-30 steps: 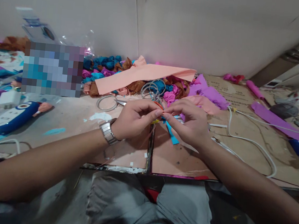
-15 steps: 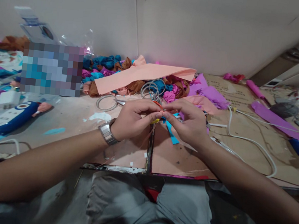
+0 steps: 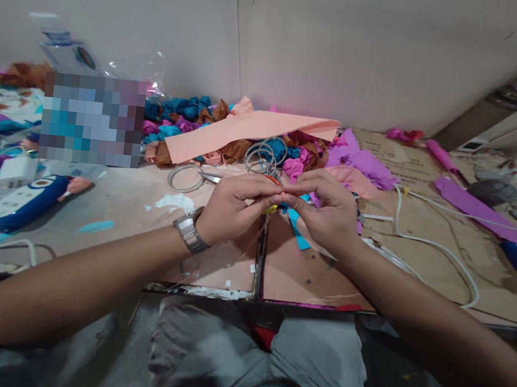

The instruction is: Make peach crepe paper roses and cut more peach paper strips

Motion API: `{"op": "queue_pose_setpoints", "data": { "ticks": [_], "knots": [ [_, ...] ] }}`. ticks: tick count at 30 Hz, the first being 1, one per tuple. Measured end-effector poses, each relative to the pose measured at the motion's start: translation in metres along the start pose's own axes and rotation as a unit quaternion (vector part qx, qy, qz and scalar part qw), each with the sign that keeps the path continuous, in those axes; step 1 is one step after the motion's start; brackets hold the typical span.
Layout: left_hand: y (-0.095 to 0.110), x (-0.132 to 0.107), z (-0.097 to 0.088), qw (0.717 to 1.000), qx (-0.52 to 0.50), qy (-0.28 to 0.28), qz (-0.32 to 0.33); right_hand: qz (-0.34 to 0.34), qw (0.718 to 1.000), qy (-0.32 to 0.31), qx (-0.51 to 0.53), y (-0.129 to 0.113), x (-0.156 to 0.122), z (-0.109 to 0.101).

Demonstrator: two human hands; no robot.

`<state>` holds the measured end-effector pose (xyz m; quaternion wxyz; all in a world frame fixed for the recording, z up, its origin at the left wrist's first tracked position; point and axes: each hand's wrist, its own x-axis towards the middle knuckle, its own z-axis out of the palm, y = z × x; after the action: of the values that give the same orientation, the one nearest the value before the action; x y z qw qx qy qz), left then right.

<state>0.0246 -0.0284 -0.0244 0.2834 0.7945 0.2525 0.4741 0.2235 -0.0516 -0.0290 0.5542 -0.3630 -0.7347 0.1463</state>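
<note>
From my end of the head camera, I have the left hand (image 3: 236,206) and the right hand (image 3: 328,210) meeting above the near-middle of the worktable (image 3: 213,269), over the dark seam. I read the step in hand as fine fingertip work on one small part, a salmon-pink piece (image 3: 283,195) that sits right where the fingertips meet. My judgement is that the next move calls for small, even finger motions, with neither pinch letting go before the other has the piece secure. As for the grip, each thumb and forefinger are brought together at the tips with hardly any gap, and both hands seem to have the piece pinched between them; so much of it is covered that I cannot tell its shape or which hand bears more of it. An orange-red edge (image 3: 273,181) shows just beyond the left fingers, and I cannot tell whether they touch it. A pointed metal blade (image 3: 209,178) pokes out to the left of that hand, near a metal ring (image 3: 182,178). Below and to the right of the fingertips lies a blue strip (image 3: 299,233), and on the far side a salmon sheet (image 3: 251,131) rests across crumpled coloured paper (image 3: 184,109).
</note>
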Motion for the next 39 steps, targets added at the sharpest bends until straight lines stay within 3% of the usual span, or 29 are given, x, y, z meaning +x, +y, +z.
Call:
{"op": "queue_pose_setpoints", "data": {
  "ticks": [9,21,30,39],
  "knots": [
    [0.0038,0.002,-0.0016,0.998,-0.04,-0.047,-0.021,-0.017,1.0,-0.001,-0.005,-0.0017,0.0011,-0.0004],
    [0.006,0.0011,-0.0005,0.99,-0.093,-0.012,-0.105,-0.028,1.0,0.006,0.005,-0.0067,0.0016,0.0008],
    [0.005,0.0042,-0.0023,0.993,-0.088,-0.035,-0.075,-0.03,0.999,-0.002,-0.031,-0.0016,-0.0019,0.0],
    [0.001,0.0035,-0.0011,0.989,-0.105,-0.035,-0.093,-0.068,0.996,0.017,-0.049,0.0004,-0.0011,-0.0005]
  ]
}}
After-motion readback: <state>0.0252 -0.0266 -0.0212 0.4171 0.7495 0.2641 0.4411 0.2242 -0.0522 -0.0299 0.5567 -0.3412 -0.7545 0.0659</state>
